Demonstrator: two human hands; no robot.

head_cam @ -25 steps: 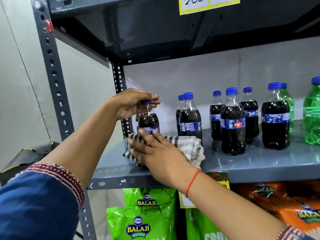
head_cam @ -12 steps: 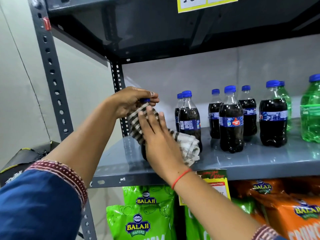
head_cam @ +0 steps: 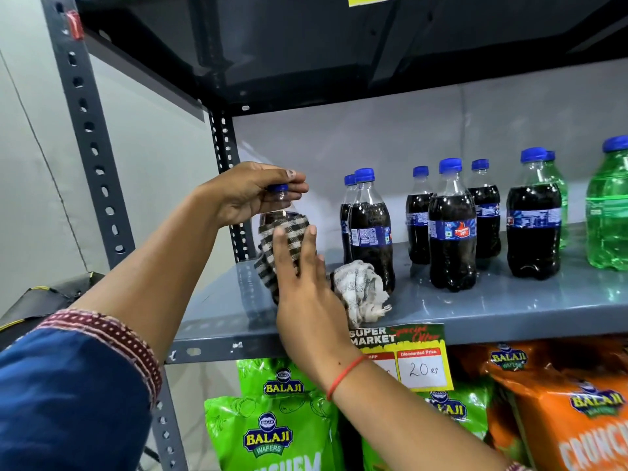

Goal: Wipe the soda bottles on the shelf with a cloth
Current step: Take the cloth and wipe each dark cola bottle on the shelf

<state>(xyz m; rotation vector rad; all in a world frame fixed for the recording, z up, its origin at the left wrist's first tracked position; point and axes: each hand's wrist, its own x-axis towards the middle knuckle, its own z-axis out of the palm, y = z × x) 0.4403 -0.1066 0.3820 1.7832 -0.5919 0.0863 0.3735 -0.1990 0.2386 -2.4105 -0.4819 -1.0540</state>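
Note:
A small cola bottle [head_cam: 279, 212] with a blue cap stands at the left end of the grey shelf [head_cam: 509, 311]. My left hand [head_cam: 248, 195] pinches its cap from above. My right hand [head_cam: 302, 283] presses a checked cloth [head_cam: 289, 232] flat against the bottle's front, and the cloth's loose end [head_cam: 360, 294] lies bunched on the shelf. Most of that bottle is hidden behind cloth and hand. Several more cola bottles [head_cam: 452, 229] and green soda bottles [head_cam: 608, 212] stand to the right.
A slotted grey upright [head_cam: 91, 147] frames the shelf's left side, with a dark shelf overhead [head_cam: 339, 45]. A price tag [head_cam: 404, 355] hangs from the shelf's front edge. Green [head_cam: 272, 433] and orange snack bags [head_cam: 571, 409] fill the level below.
My right hand has lifted the cloth from the shelf surface up onto the bottle's body and slid it along it. My left hand has kept its hold on the cap.

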